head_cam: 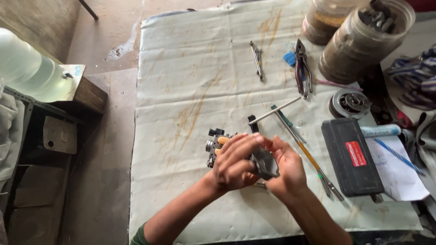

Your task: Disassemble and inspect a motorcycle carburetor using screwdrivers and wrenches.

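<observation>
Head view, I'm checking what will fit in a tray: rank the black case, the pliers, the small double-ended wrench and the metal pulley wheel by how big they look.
1. black case, clearly largest.
2. pliers.
3. metal pulley wheel and small double-ended wrench: unsure. The wrench is longer but much thinner, and lies farther from the camera.

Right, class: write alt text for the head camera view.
Two hands, left hand and right hand, hold a dark metal part over a stained white cloth. A small engine part, pliers and black case lie nearby.
</observation>
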